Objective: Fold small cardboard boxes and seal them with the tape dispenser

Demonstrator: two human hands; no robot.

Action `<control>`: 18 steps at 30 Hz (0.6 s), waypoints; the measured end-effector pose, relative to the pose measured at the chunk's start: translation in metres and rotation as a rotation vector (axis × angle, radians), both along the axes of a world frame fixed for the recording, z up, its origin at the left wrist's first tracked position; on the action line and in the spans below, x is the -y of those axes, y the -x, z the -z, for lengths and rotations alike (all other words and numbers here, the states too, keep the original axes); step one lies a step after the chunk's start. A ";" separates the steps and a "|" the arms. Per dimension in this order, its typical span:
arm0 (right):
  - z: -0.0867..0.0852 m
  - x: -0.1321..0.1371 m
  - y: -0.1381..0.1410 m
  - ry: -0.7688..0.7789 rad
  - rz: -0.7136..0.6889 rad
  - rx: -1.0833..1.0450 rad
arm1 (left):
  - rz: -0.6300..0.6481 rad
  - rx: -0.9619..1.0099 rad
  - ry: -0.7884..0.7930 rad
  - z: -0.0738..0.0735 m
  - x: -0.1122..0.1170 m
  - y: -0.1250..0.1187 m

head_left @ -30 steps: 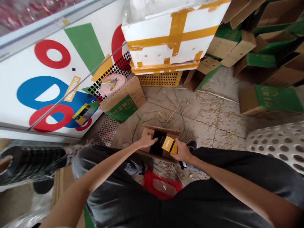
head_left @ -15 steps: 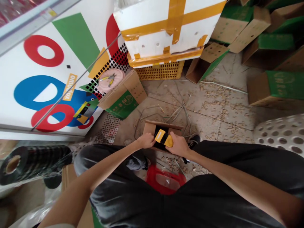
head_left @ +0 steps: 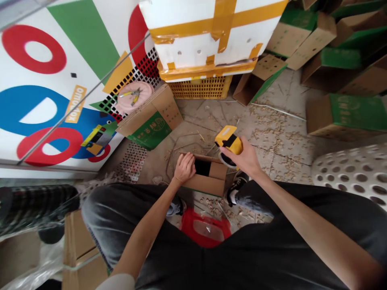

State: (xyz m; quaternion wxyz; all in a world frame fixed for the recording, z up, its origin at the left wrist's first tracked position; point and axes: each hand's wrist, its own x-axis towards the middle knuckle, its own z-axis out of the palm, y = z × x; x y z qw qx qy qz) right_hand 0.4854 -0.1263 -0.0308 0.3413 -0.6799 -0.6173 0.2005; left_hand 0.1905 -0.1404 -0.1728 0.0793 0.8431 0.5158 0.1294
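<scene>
A small cardboard box (head_left: 203, 186) stands on the floor between my feet, with a black rectangle on its top that may be an opening or a dark strip. My left hand (head_left: 184, 167) lies over the box's left end, fingers stretched toward the far edge and thumb mostly hidden. Raised above the right far corner, my right hand (head_left: 248, 157) is closed around a yellow tape dispenser (head_left: 229, 141) with a black band. A round roll shows under the dispenser, clear of the box.
A red plastic stool (head_left: 205, 229) sits between my legs. Beyond are a flat carton (head_left: 154, 125), a pink round stool (head_left: 123, 105) with pliers (head_left: 135, 96), a yellow crate (head_left: 201, 89) under taped white foam boxes (head_left: 193, 44), and green-brown cartons (head_left: 359, 114). A white perforated basket (head_left: 347, 171) is at right.
My right hand has lifted the tape dispenser off the box, up and to the right. My left hand has moved from beside the dispenser onto the box's left end.
</scene>
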 end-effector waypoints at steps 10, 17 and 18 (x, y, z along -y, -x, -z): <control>0.024 -0.030 0.016 0.162 -0.194 0.004 | -0.022 0.065 0.024 0.005 -0.002 0.001; 0.066 0.017 0.046 0.304 -0.207 0.270 | 0.118 -0.113 0.191 -0.003 -0.005 0.004; 0.072 0.024 0.052 0.308 -0.215 0.328 | 0.125 -0.127 0.191 -0.004 -0.007 0.003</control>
